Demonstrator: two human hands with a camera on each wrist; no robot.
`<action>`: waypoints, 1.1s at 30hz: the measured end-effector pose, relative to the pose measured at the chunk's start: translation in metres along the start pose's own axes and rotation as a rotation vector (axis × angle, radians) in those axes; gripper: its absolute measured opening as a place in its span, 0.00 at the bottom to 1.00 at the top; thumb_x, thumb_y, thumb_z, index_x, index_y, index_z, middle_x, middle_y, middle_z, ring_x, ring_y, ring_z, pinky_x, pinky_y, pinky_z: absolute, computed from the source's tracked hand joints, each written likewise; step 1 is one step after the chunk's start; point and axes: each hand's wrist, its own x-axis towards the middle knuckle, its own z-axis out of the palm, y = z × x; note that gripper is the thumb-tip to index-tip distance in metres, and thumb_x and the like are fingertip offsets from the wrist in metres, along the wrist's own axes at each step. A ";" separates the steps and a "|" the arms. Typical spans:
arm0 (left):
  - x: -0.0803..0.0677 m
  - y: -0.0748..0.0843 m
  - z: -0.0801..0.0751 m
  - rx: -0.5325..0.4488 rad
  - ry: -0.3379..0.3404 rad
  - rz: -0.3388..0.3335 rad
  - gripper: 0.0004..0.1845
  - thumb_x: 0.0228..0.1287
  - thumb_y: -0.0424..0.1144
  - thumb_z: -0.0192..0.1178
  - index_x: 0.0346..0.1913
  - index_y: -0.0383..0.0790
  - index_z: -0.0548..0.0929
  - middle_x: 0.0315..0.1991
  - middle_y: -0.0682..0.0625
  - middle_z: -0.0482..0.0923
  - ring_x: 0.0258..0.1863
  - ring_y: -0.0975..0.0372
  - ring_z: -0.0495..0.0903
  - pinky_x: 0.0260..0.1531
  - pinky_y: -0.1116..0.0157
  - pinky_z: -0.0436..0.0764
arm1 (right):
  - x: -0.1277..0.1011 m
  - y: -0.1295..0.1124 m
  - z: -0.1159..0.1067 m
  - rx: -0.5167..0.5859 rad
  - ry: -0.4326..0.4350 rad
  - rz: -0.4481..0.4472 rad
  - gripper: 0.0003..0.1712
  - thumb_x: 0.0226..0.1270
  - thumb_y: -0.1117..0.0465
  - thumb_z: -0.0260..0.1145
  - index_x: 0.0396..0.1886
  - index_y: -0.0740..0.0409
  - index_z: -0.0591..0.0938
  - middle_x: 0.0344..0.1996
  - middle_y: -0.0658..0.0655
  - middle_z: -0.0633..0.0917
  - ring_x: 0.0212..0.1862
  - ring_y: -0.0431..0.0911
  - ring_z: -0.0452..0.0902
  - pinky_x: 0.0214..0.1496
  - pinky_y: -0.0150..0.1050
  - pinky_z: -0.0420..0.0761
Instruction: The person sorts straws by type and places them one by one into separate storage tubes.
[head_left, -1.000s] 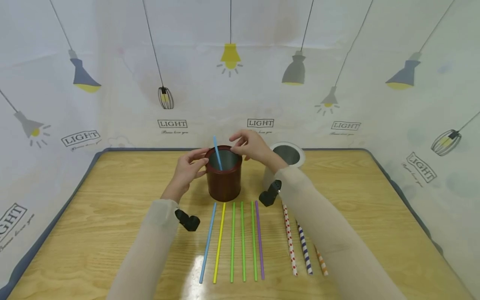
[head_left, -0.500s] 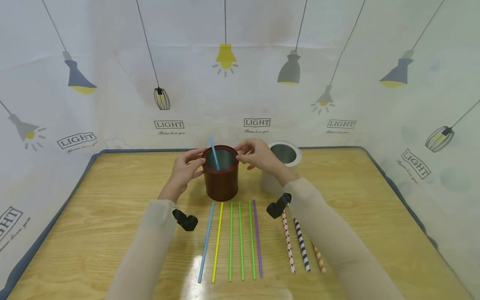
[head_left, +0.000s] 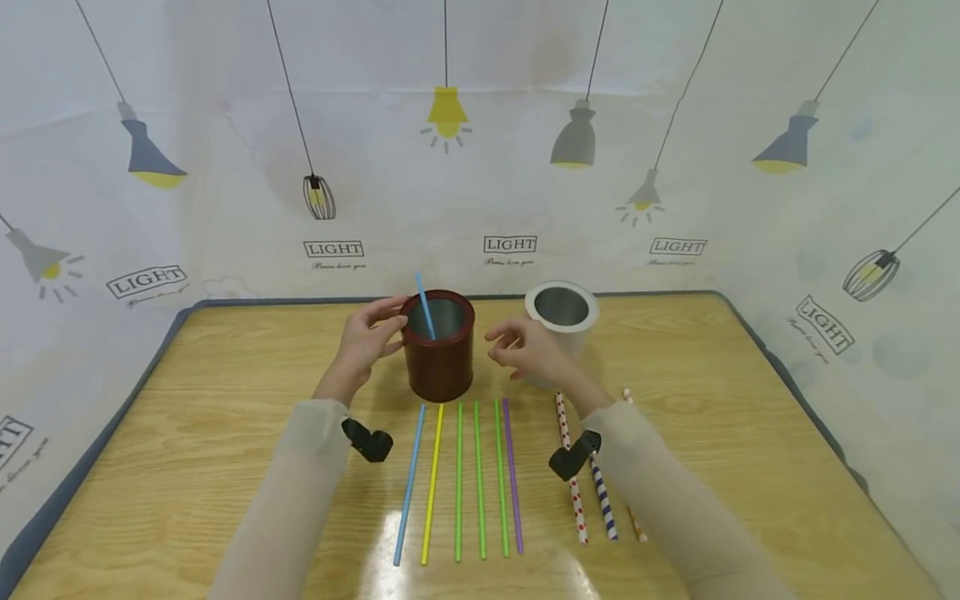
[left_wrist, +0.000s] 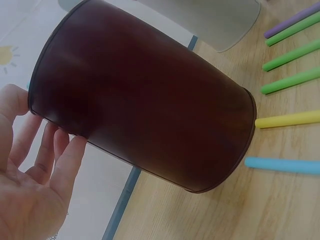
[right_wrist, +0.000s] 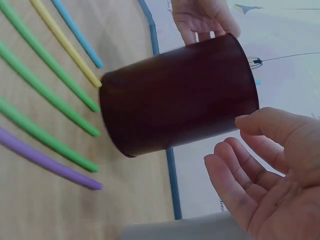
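Observation:
A dark red cylindrical cup (head_left: 438, 367) stands upright on the table, with a blue straw (head_left: 426, 308) leaning inside it. My left hand (head_left: 365, 342) rests against the cup's left side near the rim; in the left wrist view its thumb and loosely extended fingers (left_wrist: 70, 165) touch the wall. To the right of the cup, my right hand (head_left: 532, 350) hovers in front of a white cup (head_left: 573, 337) with a grey inside. Its fingers are loosely bent and hold nothing. In the right wrist view the right thumb (right_wrist: 250, 124) overlaps the red cup's rim; whether it touches cannot be told there.
A row of plain straws, blue (head_left: 409, 483), yellow (head_left: 432, 483), several green (head_left: 480, 483) and purple (head_left: 513, 479), lies before the red cup. Red-dotted (head_left: 576, 508), blue-striped (head_left: 603, 500) and orange-striped (head_left: 637, 525) straws lie right, partly under my right arm. A printed backdrop (head_left: 375, 125) surrounds the table.
My right hand has left the red cup's rim and moved down and to the right. My left hand stays at the cup, and the view has shifted slightly.

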 end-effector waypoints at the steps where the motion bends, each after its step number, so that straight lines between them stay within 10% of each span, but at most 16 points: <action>1: 0.000 0.000 0.000 -0.002 0.001 0.000 0.21 0.65 0.34 0.54 0.60 0.39 0.72 0.49 0.46 0.70 0.48 0.58 0.73 0.43 0.57 0.78 | -0.003 0.003 0.002 0.010 0.001 0.001 0.13 0.58 0.67 0.63 0.44 0.65 0.78 0.32 0.59 0.79 0.31 0.48 0.77 0.29 0.49 0.81; 33: -0.002 0.001 -0.001 -0.031 -0.005 -0.002 0.21 0.65 0.32 0.53 0.61 0.38 0.71 0.51 0.43 0.69 0.46 0.58 0.74 0.41 0.61 0.79 | -0.041 0.066 0.043 0.157 0.183 0.367 0.14 0.57 0.69 0.64 0.43 0.68 0.77 0.27 0.59 0.80 0.26 0.46 0.76 0.21 0.41 0.80</action>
